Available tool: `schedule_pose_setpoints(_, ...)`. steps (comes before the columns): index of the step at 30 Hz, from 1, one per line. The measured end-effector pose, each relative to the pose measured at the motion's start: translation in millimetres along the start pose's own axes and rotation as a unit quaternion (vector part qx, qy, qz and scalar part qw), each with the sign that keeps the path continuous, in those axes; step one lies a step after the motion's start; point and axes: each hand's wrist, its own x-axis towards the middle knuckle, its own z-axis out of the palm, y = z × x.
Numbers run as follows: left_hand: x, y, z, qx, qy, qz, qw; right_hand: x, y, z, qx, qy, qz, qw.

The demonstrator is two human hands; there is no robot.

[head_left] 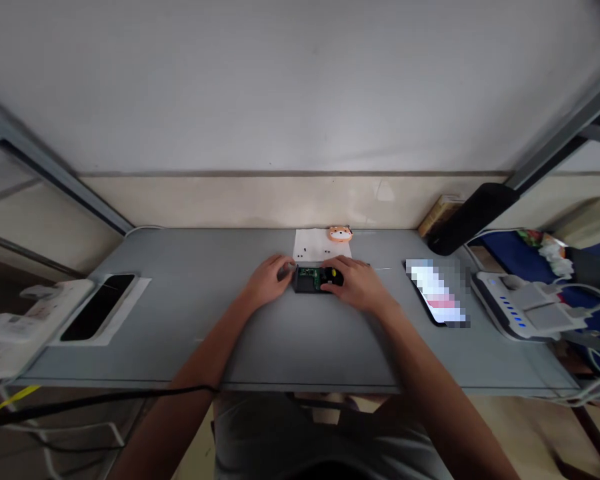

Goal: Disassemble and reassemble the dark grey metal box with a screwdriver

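In the middle of the grey desk lies a small open black case (307, 285) with a green circuit board (309, 273) showing inside. My left hand (269, 283) is curled at the case's left end, thumb and fingertips against it. At the right end, my right hand (359, 283) grips a black rounded part (334, 274) with a yellow spot, thumb in front and fingers behind. Whether that part is fixed to the case is hidden by my fingers. Just behind lies a white paper sheet (310, 241) with several tiny dark pieces, probably screws, on it.
An orange animal-faced object (340, 233) sits on the paper's back corner. To the right are a lit phone (433, 290), a black cylinder (473, 219) and a power strip (525, 307) with cables. A dark phone (100, 307) and another power strip (35, 327) lie left.
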Motion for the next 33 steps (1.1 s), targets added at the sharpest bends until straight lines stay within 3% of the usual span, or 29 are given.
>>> schedule_pose_setpoints(10,-3,20,-5.8,0.072,0.045,0.055,0.995,-4,8,-6,0.024,0.038,0.047,0.998)
schedule_pose_setpoints(14,10,37,-1.0,0.069,-0.042,0.113,0.990,-5,5,-14,0.079,0.170,0.047,0.981)
schedule_pose_setpoints(17,21,46,5.7,0.072,-0.105,0.135,0.983,-7,7,-17,0.118,0.323,0.042,0.938)
schedule_pose_setpoints(20,24,47,12.6,0.074,-0.122,0.129,0.981,-8,15,-17,0.138,0.485,0.032,0.863)
schedule_pose_setpoints(22,21,44,15.3,0.064,-0.129,0.128,0.981,-8,22,-17,0.145,0.558,0.025,0.816)
schedule_pose_setpoints(26,13,38,15.0,0.042,-0.129,0.123,0.983,-6,33,-20,0.142,0.618,0.054,0.772)
schedule_pose_setpoints(29,11,37,14.6,0.039,-0.133,0.117,0.983,-3,34,-25,0.195,0.653,0.104,0.725)
schedule_pose_setpoints(33,12,37,17.9,0.030,-0.139,0.118,0.983,1,31,-28,0.321,0.623,0.172,0.692)
